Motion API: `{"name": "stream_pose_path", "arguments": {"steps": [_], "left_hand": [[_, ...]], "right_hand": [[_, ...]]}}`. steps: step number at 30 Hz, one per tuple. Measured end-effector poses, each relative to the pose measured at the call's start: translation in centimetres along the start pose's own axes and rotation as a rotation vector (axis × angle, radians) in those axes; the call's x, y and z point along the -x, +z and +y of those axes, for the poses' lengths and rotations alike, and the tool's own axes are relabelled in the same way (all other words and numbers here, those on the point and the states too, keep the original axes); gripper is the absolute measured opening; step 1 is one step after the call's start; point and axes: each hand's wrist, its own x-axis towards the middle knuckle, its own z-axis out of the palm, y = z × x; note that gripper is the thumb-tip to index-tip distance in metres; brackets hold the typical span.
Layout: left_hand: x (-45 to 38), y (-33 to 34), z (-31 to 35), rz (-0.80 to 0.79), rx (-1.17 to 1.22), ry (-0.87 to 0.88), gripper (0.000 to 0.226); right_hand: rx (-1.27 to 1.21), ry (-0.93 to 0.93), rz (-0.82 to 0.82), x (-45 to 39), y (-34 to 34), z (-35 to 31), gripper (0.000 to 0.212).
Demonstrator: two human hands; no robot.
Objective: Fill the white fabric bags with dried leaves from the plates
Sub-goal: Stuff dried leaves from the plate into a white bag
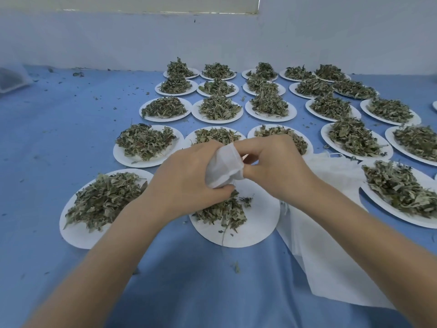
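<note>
Both our forearms reach over the blue bench (47, 143); our left hand (186, 178) grips the white fabric bag (224, 166) while our right hand (272, 162) pinches its mouth. It sits above a plate (255, 223) of dried leaves (222, 211), spare bags (331, 233) lying right.

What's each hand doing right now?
Left hand: grips the bag.
Right hand: fingers pinch the bag's mouth.

Your two bare arms — no sleeves.
Left hand (186, 176), right hand (272, 166) — ungloved, ringless, no watch.
</note>
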Motion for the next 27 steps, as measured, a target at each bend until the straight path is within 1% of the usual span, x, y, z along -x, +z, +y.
{"name": "stream_pose_path", "arguments": {"steps": [2, 4, 7, 9, 13, 16, 18, 22, 23, 27], "left_hand": [[-0.1, 0.2, 0.3, 0.001, -0.004, 0.008, 0.040], [-0.2, 0.4, 0.5, 0.000, 0.001, 0.019, 0.044], [-0.3, 0.4, 0.4, -0.015, 0.056, 0.002, 0.050], [-0.4, 0.1, 0.2, -0.040, 0.101, 0.002, 0.055], [-0.6, -0.5, 0.0, -0.100, 0.035, -0.005, 0.061], [-0.8, -0.9, -0.2, -0.091, -0.023, 0.002, 0.051], [-0.8, -1.0, -0.3, -0.077, -0.014, 0.001, 0.045], [-0.8, -1.4, -0.5, -0.037, 0.024, -0.007, 0.046], [-0.7, -1.5, -0.6, -0.028, 0.022, -0.010, 0.047], [-0.5, -1.7, -0.7, -0.023, 0.009, -0.014, 0.049]], "right_hand": [[-0.003, -0.021, -0.034, 0.1, -0.1, 0.0, 0.033], [-0.035, -0.059, -0.135, 0.2, -0.4, 0.1, 0.027], [-0.154, -0.027, -0.319, 0.3, -1.0, 0.2, 0.022], [-0.208, -0.013, -0.370, 0.2, -1.2, 0.3, 0.023], [-0.398, 0.034, -0.328, 0.2, -1.8, 0.4, 0.032], [-0.447, 0.058, -0.294, 0.3, -2.2, 0.7, 0.037], [-0.459, 0.057, -0.241, 0.4, -2.6, 0.8, 0.034], [-0.493, 0.096, -0.067, 0.8, -3.1, 1.2, 0.019], [-0.478, 0.114, -0.057, 0.8, -3.1, 1.3, 0.018], [-0.422, 0.145, -0.103, 1.1, -2.7, 1.6, 0.023]]}}
